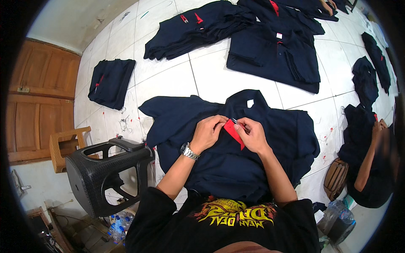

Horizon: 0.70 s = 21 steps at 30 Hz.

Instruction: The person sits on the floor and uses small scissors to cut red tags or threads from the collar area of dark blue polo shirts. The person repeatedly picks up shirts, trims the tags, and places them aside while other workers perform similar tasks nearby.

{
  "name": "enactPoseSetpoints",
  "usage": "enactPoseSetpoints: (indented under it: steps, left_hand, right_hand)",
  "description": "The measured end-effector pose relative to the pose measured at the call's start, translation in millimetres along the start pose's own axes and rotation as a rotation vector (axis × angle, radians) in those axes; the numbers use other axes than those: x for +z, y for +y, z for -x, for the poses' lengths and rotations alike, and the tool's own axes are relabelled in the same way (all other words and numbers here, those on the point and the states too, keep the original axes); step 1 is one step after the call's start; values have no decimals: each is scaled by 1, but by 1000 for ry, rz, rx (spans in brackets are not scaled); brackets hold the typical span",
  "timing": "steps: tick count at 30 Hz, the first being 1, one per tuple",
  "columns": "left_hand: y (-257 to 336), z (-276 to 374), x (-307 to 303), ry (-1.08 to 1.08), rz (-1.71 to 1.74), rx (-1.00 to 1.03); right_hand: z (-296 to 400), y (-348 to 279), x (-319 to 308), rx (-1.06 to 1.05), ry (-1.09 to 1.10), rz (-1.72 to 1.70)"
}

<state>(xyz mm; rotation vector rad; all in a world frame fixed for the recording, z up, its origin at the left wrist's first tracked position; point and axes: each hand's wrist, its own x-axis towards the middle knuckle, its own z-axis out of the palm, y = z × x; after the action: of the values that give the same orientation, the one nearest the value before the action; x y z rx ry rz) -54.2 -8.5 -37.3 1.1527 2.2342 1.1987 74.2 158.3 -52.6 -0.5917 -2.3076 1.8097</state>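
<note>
A navy polo shirt (205,167) is spread before me, with its collar (248,95) pointing away and a white label (250,103) inside the neck. The red placket facing (233,134) is folded outward at the front opening. My left hand (207,131), with a steel watch on the wrist, pinches the upper end of that red facing between thumb and fingertips. In my right hand (253,134) are small thread snips (234,120), mostly hidden by the fingers; their metal tip points to the left fingertips. My right thumb lies against the facing's edge.
Piles of navy shirts (202,38) and folded shirts (272,63) lie beyond on white tiles. Red-handled snips (184,19) rest on one pile. A folded shirt (110,83) and an overturned black plastic stool (107,174) are at left. Another person (373,170) handles dark cloth at right.
</note>
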Motion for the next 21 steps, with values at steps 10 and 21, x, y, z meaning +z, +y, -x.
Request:
enactPoseSetpoints:
  steps: [10, 21]
  left_hand:
    - [0, 2, 2, -8, -28, -15]
    - [19, 28, -49, 364, 121, -126]
  right_hand:
    - [3, -28, 1, -97, -26, 407]
    - [4, -15, 0, -14, 15, 216]
